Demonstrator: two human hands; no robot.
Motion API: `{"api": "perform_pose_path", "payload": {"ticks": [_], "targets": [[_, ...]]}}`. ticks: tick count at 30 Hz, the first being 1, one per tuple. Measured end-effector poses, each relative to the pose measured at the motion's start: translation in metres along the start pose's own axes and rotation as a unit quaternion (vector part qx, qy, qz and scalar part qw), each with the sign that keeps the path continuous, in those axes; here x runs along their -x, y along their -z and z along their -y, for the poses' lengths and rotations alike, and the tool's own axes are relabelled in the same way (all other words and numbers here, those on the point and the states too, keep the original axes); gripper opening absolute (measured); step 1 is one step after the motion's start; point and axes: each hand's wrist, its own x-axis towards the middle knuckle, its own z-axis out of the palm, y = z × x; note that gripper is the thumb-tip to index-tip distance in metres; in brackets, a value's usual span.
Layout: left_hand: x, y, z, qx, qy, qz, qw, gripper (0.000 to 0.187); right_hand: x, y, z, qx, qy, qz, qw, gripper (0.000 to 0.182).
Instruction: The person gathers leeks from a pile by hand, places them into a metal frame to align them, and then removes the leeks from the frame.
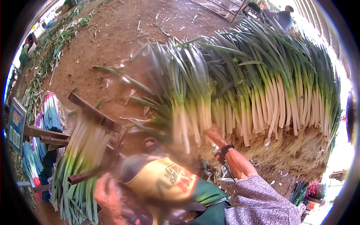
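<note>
My right hand (214, 134), with a black band on its wrist, is closed around the lower white stem of a long green onion (207, 112) at the near edge of a large heap (262, 86). The heap's leaves point away from me and its pale roots face me. My left hand (107, 193) is blurred at the lower left, beside the green leaves of a bundle of green onions (84, 142). That bundle lies in a brown metal rack (98, 112). Motion hides how the left fingers are set.
A small black and red device (219, 156) is beside my right wrist. Blue and red bags (50, 112) stand at the left near a framed sign (16, 125). Loose leaves litter the dirt floor (108, 45). Another person (283, 18) is at the far upper right.
</note>
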Motion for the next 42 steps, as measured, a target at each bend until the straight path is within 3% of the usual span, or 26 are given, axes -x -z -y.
{"api": "perform_pose_path", "payload": {"ticks": [2, 4, 7, 11, 15, 17, 19, 22, 25, 26, 28, 30, 33, 42], "targets": [[-0.008, -0.001, -0.017, 0.074, 0.013, 0.003, 0.997, 0.02, 0.006, 0.003, 0.012, 0.057, 0.001, -0.021, 0.998, 0.021], [-0.02, -0.003, -0.052, 0.164, 0.027, 0.002, 0.986, 0.022, -0.01, -0.001, -0.019, -0.084, 0.039, 0.007, 0.996, 0.018], [-0.036, -0.025, -0.112, 0.364, 0.053, -0.004, 0.93, 0.024, 0.019, 0.018, 0.025, -0.192, 0.045, 0.042, 0.98, 0.018], [-0.05, -0.099, -0.141, 0.499, 0.056, 0.048, 0.864, 0.027, 0.036, 0.035, 0.022, -0.171, 0.072, 0.121, 0.975, 0.02], [-0.033, -0.235, -0.124, 0.391, 0.112, 0.122, 0.905, 0.038, 0.111, 0.077, 0.092, -0.132, -0.016, 0.206, 0.969, 0.032], [-0.02, -0.263, -0.134, 0.377, 0.217, 0.194, 0.879, 0.042, 0.144, 0.089, 0.117, -0.171, -0.012, 0.192, 0.966, 0.028], [-0.007, -0.317, -0.111, 0.339, 0.227, 0.267, 0.873, 0.047, 0.173, 0.106, 0.142, -0.207, -0.052, 0.204, 0.955, 0.028], [0.003, -0.313, -0.118, 0.419, 0.191, 0.31, 0.832, 0.049, 0.191, 0.111, 0.124, -0.238, -0.072, 0.228, 0.942, 0.031], [0.003, -0.308, -0.135, 0.474, 0.192, 0.263, 0.818, 0.038, 0.205, 0.111, 0.125, -0.259, -0.062, 0.217, 0.939, 0.036], [0.007, -0.323, -0.125, 0.49, 0.137, 0.235, 0.828, 0.032, 0.206, 0.113, 0.126, -0.244, -0.06, 0.22, 0.942, 0.037], [0.005, -0.33, -0.121, 0.486, 0.159, 0.215, 0.832, 0.026, 0.209, 0.119, 0.131, -0.214, -0.054, 0.228, 0.948, 0.04], [-0.006, -0.319, -0.132, 0.441, 0.31, 0.228, 0.81, 0.023, 0.212, 0.124, 0.135, -0.236, -0.042, 0.211, 0.948, 0.04], [-0.013, -0.276, -0.151, 0.435, 0.28, 0.225, 0.826, 0.021, 0.212, 0.125, 0.133, -0.254, -0.027, 0.196, 0.947, 0.038], [-0.006, -0.259, -0.16, 0.455, 0.289, 0.186, 0.822, 0.022, 0.212, 0.107, 0.112, -0.194, -0.05, 0.206, 0.958, 0.032]]}}
